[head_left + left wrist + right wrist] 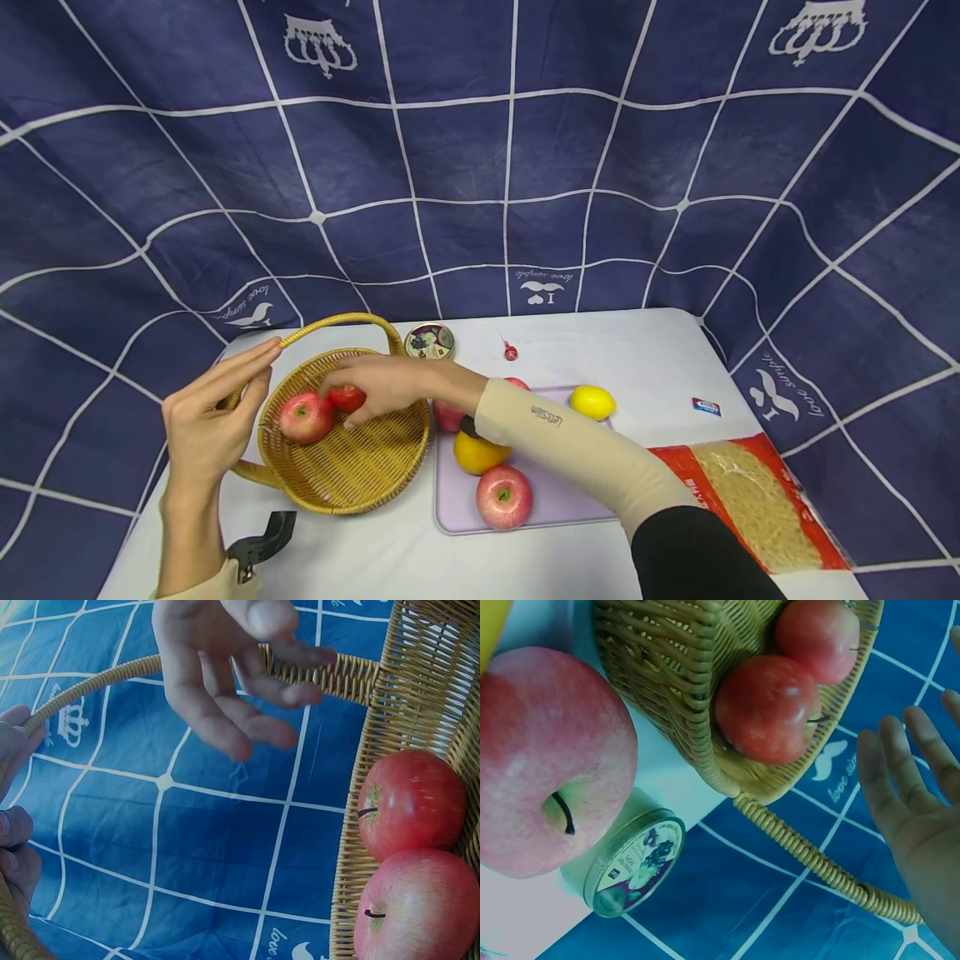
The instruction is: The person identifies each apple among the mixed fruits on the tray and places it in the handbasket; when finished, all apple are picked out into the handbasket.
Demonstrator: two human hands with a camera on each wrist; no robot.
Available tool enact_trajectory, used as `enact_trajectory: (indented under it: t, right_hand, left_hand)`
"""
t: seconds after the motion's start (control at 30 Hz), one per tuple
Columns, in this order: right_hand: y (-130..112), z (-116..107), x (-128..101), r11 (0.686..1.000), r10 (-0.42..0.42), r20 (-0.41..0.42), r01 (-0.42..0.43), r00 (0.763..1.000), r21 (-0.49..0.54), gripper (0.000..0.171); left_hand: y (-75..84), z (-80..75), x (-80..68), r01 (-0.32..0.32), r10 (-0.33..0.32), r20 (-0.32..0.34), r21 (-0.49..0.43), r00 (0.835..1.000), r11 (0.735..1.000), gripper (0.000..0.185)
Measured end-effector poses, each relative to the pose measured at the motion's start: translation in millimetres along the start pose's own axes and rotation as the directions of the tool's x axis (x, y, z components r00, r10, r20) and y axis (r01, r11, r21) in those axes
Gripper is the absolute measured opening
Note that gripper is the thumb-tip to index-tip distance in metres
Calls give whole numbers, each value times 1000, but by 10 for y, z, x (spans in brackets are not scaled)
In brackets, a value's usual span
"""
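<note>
The right hand (378, 385) reaches into the round woven wicker basket (352, 467) near the counter's left edge, its fingers curled on a small red apple (348, 397) beside a larger pink-red apple (305, 417). The left hand (213, 408), fingers straight and open, rests against the basket's handle.

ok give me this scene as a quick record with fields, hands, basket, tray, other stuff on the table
left hand: open, fingers straight, beside the basket's rim and handle
right hand: over the basket, fingers on the smaller red apple
basket: wicker, holds two red apples, the bigger apple on the left
tray: lilac, with a red apple, an orange, a lemon
table: white, with a round tin and a noodle packet
</note>
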State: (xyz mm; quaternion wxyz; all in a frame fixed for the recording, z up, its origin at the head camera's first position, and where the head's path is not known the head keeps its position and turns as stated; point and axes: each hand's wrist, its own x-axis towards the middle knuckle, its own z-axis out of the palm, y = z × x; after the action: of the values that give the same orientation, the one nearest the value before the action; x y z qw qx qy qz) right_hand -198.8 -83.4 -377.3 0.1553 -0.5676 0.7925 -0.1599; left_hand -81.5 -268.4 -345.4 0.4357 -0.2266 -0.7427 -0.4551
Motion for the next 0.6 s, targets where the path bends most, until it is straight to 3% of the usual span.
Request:
enact_trajectory:
  t: [0.27,0.6]
  right_hand:
    - [-33,68,-239,998,-44,5,44,999,-38,53]
    - [-36,209,-647,999,-27,-2,27,1000,-23,53]
  left_hand:
    - [-6,8,7,-2,2,-1,-9,1000,1000,18]
    - [-15,-1,-4,0,0,3,-26,1000,1000,18]
